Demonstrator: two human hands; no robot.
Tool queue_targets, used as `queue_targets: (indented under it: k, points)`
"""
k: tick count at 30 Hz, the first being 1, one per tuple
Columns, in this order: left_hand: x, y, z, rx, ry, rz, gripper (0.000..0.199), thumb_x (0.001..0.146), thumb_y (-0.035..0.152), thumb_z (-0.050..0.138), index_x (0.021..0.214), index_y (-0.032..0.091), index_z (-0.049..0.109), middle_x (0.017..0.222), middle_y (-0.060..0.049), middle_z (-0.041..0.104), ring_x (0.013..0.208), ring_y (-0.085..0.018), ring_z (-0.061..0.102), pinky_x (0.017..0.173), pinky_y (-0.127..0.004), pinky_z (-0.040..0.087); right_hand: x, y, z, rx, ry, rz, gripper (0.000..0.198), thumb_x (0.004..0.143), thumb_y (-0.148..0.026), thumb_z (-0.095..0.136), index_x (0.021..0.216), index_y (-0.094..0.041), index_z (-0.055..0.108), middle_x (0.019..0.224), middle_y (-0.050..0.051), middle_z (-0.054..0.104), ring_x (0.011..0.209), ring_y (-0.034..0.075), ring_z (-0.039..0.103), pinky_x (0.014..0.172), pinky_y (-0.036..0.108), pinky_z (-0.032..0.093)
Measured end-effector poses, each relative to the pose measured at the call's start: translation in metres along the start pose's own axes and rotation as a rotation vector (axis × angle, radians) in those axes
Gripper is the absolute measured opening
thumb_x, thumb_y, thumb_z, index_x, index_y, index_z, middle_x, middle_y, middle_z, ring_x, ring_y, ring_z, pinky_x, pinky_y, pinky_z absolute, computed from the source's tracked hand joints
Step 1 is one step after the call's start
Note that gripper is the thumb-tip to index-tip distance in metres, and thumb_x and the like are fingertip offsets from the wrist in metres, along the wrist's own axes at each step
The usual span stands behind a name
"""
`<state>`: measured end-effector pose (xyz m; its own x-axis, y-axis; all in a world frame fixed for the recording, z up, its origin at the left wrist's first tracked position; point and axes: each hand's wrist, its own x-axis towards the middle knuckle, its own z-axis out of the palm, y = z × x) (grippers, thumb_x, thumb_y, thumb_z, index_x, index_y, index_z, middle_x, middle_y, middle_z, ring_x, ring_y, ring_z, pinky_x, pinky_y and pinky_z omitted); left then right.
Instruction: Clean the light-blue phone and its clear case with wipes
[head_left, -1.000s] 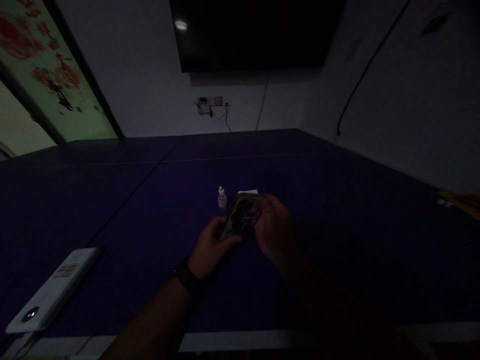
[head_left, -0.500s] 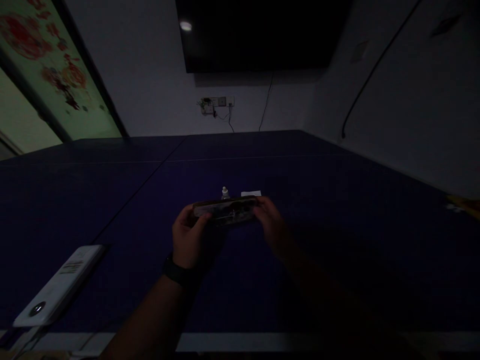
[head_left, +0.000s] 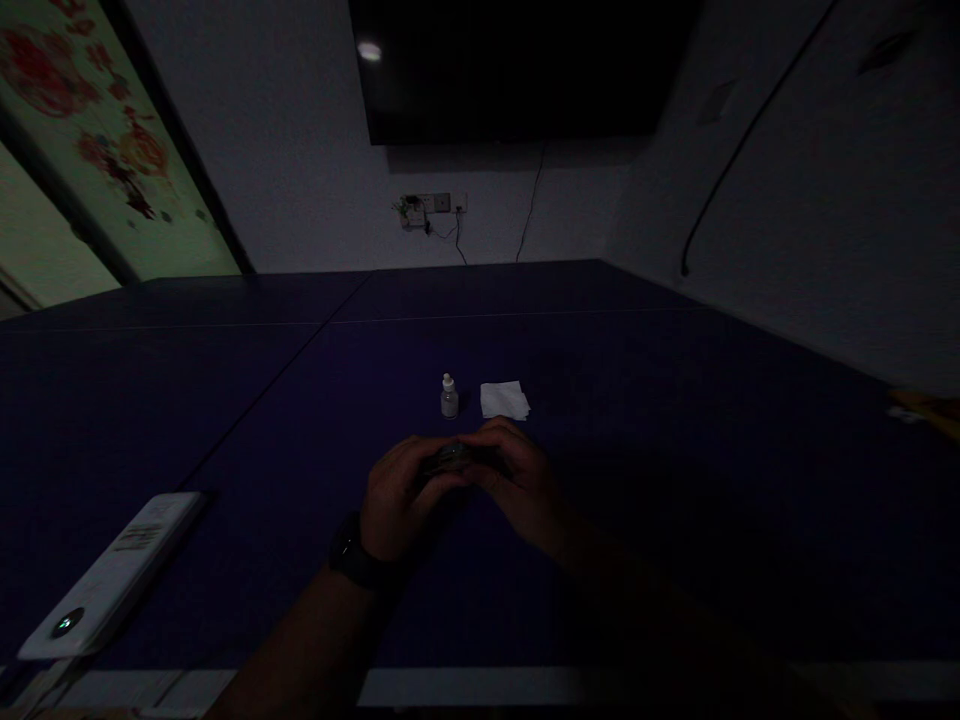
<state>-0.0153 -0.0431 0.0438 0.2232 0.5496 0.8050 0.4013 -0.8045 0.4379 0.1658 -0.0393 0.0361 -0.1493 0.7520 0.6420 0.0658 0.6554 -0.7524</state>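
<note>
Both hands meet above the dark blue table, fingers curled round a dark, flat phone [head_left: 453, 457]. Only a small part of the phone shows between the fingers, seen at a low angle in dim light. My left hand [head_left: 401, 495], with a dark watch on the wrist, grips its left side. On the right side, my right hand [head_left: 521, 485] is closed on it too. Just beyond the hands stands a small dropper bottle [head_left: 449, 402] with a white cap. Right of the bottle lies a folded white cloth or tissue [head_left: 504, 400].
A white power bank [head_left: 116, 572] with cables lies at the table's left front. A dark screen [head_left: 517, 70] hangs on the far wall above sockets [head_left: 435, 204]. Something yellow [head_left: 930, 405] lies at the right edge.
The hands have come closer together and slightly nearer to me, turning the phone so its broad face no longer shows. The bottle and white cloth are now uncovered.
</note>
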Motion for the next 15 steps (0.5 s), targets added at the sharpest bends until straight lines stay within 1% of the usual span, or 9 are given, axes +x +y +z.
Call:
queue_targets:
  k: [2, 4, 7, 11, 15]
  points:
    - [0.0004, 0.0001, 0.0004, 0.004, -0.02, 0.021, 0.024, 0.092, 0.039, 0.069, 0.107, 0.02, 0.067, 0.092, -0.005, 0.077, 0.079, -0.014, 0.072, 0.073, -0.026, 0.056, -0.0013, 0.0025, 0.0028, 0.005, 0.049, -0.004, 0.025, 0.091, -0.051, 0.071, 0.094, -0.026, 0.069, 0.087, 0.0, 0.062, 0.08, 0.016, 0.062, 0.069, 0.029, 0.05]
    - [0.0007, 0.0007, 0.0006, 0.003, -0.042, 0.014, 0.024, 0.092, 0.04, 0.069, 0.104, 0.02, 0.067, 0.09, -0.004, 0.077, 0.077, -0.014, 0.072, 0.071, -0.025, 0.056, -0.0019, 0.0039, 0.0044, -0.025, 0.06, 0.01, 0.027, 0.09, -0.051, 0.071, 0.088, -0.025, 0.067, 0.082, -0.001, 0.06, 0.074, 0.015, 0.059, 0.064, 0.028, 0.047]
    - [0.0012, 0.0021, -0.0001, 0.002, -0.064, 0.003, 0.024, 0.092, 0.042, 0.068, 0.101, 0.02, 0.068, 0.088, -0.004, 0.077, 0.076, -0.014, 0.072, 0.071, -0.025, 0.056, -0.0022, 0.0044, 0.0042, -0.069, 0.053, 0.006, 0.027, 0.091, -0.051, 0.071, 0.085, -0.025, 0.066, 0.079, -0.001, 0.058, 0.071, 0.016, 0.057, 0.061, 0.029, 0.044]
    - [0.0018, 0.0035, -0.0011, -0.003, -0.091, 0.025, 0.019, 0.094, 0.037, 0.066, 0.101, 0.019, 0.068, 0.087, -0.004, 0.077, 0.076, -0.013, 0.073, 0.07, -0.024, 0.056, -0.0031, 0.0046, 0.0027, -0.063, 0.065, -0.024, 0.03, 0.091, -0.05, 0.07, 0.08, -0.024, 0.06, 0.076, -0.002, 0.054, 0.068, 0.015, 0.052, 0.059, 0.028, 0.04]
    - [0.0022, 0.0037, -0.0017, -0.015, -0.11, 0.046, 0.015, 0.095, 0.033, 0.066, 0.101, 0.019, 0.067, 0.087, -0.004, 0.077, 0.077, -0.013, 0.073, 0.07, -0.023, 0.055, -0.0036, 0.0043, 0.0029, -0.063, 0.053, 0.001, 0.033, 0.09, -0.052, 0.071, 0.079, -0.024, 0.057, 0.076, -0.003, 0.052, 0.068, 0.015, 0.05, 0.059, 0.028, 0.039]
